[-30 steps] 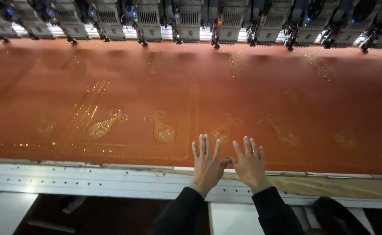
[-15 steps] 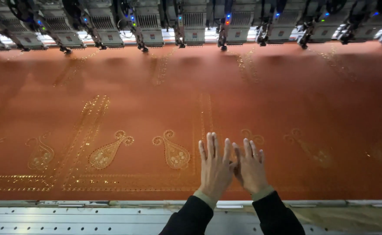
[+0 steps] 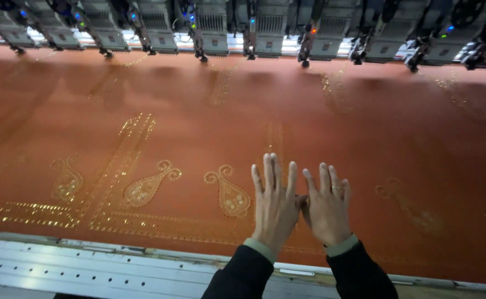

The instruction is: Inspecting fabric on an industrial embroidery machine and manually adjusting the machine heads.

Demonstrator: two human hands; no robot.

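Orange cloth point(image 3: 320, 127), gold paisley-stitched, stretched below the row of embroidery heads point(image 3: 265, 27). Left hand point(image 3: 275, 205) and right hand point(image 3: 326, 207), fingers spread, thumbs touching, press flat, now farther from the metal rail point(image 3: 88, 266) than a second ago.

Row of embroidery machine heads point(image 3: 265, 33) spans the far side. Grey metal frame rail point(image 3: 88, 266) lies opposite, well apart from the heads.
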